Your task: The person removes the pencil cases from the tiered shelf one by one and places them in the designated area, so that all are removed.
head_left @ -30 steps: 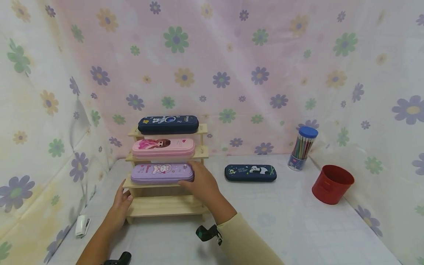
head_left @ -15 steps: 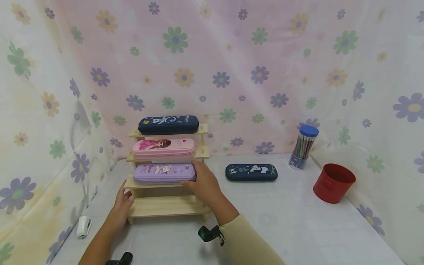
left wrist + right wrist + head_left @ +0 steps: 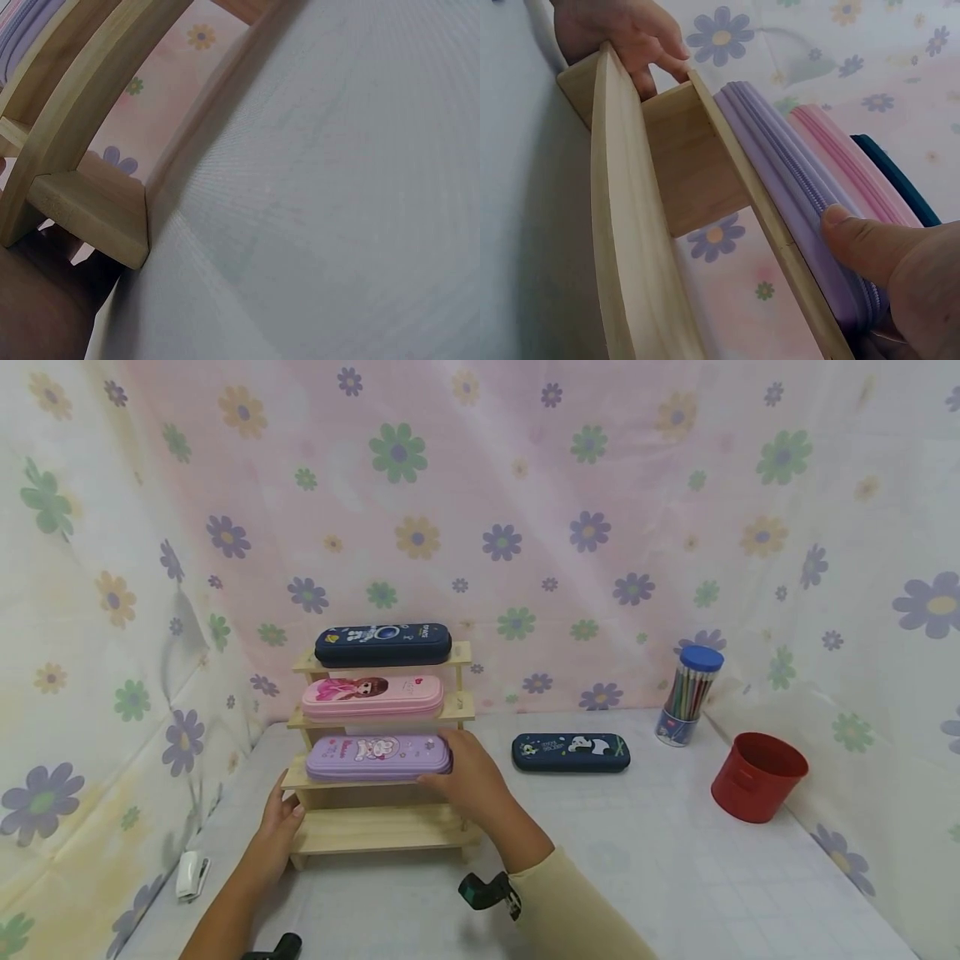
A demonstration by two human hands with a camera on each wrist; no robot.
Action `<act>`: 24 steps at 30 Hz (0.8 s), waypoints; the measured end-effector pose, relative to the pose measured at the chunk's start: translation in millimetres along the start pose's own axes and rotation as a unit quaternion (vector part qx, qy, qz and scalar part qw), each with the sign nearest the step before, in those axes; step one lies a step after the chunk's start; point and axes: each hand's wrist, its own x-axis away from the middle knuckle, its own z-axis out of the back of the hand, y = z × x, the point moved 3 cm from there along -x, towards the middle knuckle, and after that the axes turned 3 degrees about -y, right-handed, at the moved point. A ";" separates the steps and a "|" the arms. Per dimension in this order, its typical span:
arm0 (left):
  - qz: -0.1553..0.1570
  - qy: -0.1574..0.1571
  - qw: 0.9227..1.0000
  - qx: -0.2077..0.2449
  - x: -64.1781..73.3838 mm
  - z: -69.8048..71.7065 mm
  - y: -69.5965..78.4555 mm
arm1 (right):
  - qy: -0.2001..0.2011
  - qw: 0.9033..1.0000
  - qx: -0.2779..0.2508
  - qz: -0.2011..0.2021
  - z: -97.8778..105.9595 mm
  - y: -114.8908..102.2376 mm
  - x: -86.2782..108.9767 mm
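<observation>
My right hand (image 3: pixel 476 777) grips the right end of a lavender pencil case (image 3: pixel 375 758), thumb along its front zip side, fingers behind. This case lies on the second-lowest step of a wooden tiered rack (image 3: pixel 382 828). In the right wrist view the thumb (image 3: pixel 870 244) presses the zip side of the case. My left hand (image 3: pixel 273 835) holds the left side of the rack, fingers around its end, as the right wrist view shows. A pink pencil case (image 3: pixel 375 697) and a navy space pencil case (image 3: pixel 384 645) lie on the two steps above. The lowest step is bare.
A navy panda pencil case (image 3: pixel 572 752) lies on the table right of the rack. Further right stand a tub of pencils (image 3: pixel 688 697) with a blue lid and a red bucket (image 3: pixel 757 778). A white stapler (image 3: pixel 191 875) lies at the left, by the flowered curtain.
The lavender case has slid slightly to the right along its step, with my right hand moving along with it. My left hand stays at the rack's left side.
</observation>
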 end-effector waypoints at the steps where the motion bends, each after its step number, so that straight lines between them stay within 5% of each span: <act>1: 0.001 0.000 1.000 0.000 -0.3 0.1 0.1 | 0.001 1.000 -0.001 -0.001 1.0 0.6 1.1; 16: -0.049 -0.004 0.999 0.018 2.1 -4.7 1.9 | 0.014 0.999 -0.028 -0.010 17.5 19.0 19.3; 24: -0.073 0.003 0.997 0.036 0.4 -2.0 4.1 | 0.004 0.996 -0.087 -0.002 24.5 35.8 27.4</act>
